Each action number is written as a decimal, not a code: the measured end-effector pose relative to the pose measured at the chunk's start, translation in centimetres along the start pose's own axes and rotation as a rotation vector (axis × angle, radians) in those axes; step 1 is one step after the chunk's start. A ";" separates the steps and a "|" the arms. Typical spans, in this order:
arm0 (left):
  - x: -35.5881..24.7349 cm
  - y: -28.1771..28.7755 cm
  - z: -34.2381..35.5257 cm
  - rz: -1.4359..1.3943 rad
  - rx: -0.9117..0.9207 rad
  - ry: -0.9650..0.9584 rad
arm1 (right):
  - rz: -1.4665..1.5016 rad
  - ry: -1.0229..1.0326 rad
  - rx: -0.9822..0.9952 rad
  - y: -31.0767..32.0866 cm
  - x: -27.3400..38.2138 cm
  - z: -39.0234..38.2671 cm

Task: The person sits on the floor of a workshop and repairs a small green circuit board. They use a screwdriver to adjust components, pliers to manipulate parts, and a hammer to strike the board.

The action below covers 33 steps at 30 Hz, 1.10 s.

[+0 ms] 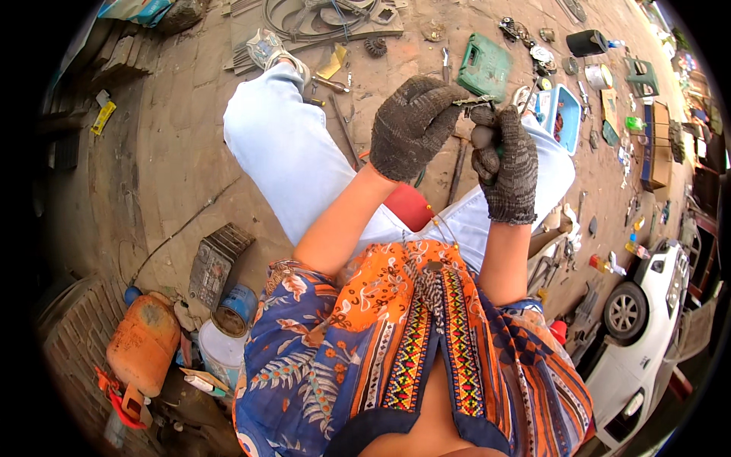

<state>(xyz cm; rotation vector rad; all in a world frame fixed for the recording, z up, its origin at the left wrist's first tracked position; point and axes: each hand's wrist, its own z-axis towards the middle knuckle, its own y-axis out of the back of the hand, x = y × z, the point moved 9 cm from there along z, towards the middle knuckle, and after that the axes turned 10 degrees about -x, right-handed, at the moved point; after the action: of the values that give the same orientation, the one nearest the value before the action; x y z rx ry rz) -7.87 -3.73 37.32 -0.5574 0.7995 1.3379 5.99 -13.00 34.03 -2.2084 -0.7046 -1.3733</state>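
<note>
Ground: dusty tan paving, moulded green case [485,67] lying on it. Thin, irregular metal part [476,100] sits between the coarse-knit gloves: left hand [415,128] fingers pinched on it, right hand [509,164] fingers curled close, can't tell their hold.

Orange tank [143,345] lower left, white car [638,367] lower right.

Daylight falls over the brown paved ground [190,167]
</note>
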 end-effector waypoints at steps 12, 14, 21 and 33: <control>1.2 -0.2 -0.4 -0.282 -0.077 0.116 | 0.239 -0.195 0.241 -2.3 -0.1 -1.1; 0.2 0.5 -0.1 -0.194 -0.096 0.014 | 0.286 -0.229 0.285 -2.6 -0.2 -1.4; -3.2 1.8 -0.6 -0.009 -0.158 -0.258 | 0.106 0.002 0.125 -1.7 2.1 -3.1; -3.2 0.0 -0.6 0.061 -0.118 -0.096 | -0.390 0.333 -0.126 -0.2 5.1 -2.6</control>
<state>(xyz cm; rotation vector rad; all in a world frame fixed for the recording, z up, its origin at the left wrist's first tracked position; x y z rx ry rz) -8.08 -6.20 39.43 -0.5609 0.6669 1.4637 6.05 -13.48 39.76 -1.9233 -0.9778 -1.9682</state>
